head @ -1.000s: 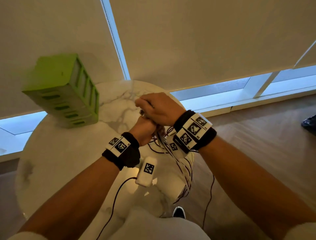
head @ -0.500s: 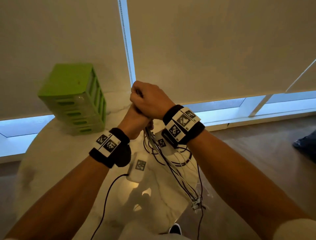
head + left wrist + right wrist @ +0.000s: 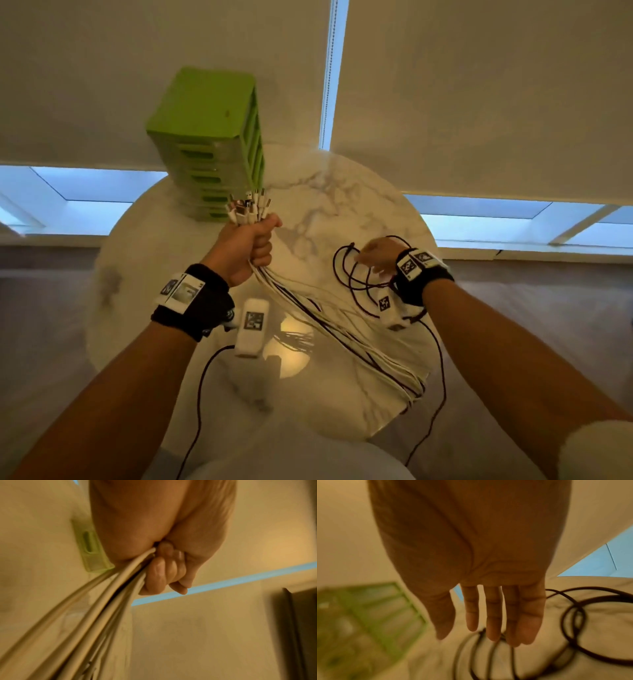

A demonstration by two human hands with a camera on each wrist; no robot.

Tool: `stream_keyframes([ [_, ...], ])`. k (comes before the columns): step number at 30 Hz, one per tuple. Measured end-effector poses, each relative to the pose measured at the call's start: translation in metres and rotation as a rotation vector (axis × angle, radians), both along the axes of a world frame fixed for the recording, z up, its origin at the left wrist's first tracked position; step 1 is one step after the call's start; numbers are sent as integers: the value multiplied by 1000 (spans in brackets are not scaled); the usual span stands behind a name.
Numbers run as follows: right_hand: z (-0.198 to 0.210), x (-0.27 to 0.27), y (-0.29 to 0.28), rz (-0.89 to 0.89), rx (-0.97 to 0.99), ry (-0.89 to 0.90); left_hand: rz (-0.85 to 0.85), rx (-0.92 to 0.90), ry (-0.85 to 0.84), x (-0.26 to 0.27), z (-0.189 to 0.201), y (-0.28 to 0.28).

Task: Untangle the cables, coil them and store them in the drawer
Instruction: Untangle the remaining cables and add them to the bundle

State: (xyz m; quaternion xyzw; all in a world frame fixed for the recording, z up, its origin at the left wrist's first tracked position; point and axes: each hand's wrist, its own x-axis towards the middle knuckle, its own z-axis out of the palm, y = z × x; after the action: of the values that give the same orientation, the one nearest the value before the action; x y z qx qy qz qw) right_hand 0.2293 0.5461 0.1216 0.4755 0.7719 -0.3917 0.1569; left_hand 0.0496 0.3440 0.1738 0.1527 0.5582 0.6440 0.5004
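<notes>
My left hand (image 3: 251, 245) is a fist round a bundle of white cables (image 3: 329, 308), raised above the round marble table (image 3: 325, 198). The plug ends (image 3: 248, 207) fan out above the fist, and the strands trail down to the table's near right edge. The left wrist view shows the same hand (image 3: 163, 566) curled tight on the white cables (image 3: 96, 608). My right hand (image 3: 375, 255) hovers flat with straight fingers over loose loops of dark cable (image 3: 356, 277) on the right of the table. In the right wrist view the fingers (image 3: 494, 615) hold nothing above the dark cable (image 3: 573, 615).
A green drawer unit (image 3: 210, 144) with several closed drawers stands at the table's far left, just behind the plug ends. White tagged wrist devices (image 3: 251, 329) hang by both wrists, their thin black leads running off the near edge. Blinds and a low window lie behind.
The hands, clasped together on the bundle before, have parted. The left hand lifted the white cables toward the drawer unit; the right hand let go and moved right over the dark cable.
</notes>
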Motion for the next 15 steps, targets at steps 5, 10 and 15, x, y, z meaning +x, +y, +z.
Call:
stream_keyframes([
  [5, -39, -12, -27, 277, 179, -239, 171, -9, -137, -12, -34, -15],
  [10, -56, -25, -30, 318, 249, -235, 255, -68, -243, -18, -61, -21],
  [15, -16, -56, -48, 289, 512, 37, 176, -195, -228, -7, -76, -20],
])
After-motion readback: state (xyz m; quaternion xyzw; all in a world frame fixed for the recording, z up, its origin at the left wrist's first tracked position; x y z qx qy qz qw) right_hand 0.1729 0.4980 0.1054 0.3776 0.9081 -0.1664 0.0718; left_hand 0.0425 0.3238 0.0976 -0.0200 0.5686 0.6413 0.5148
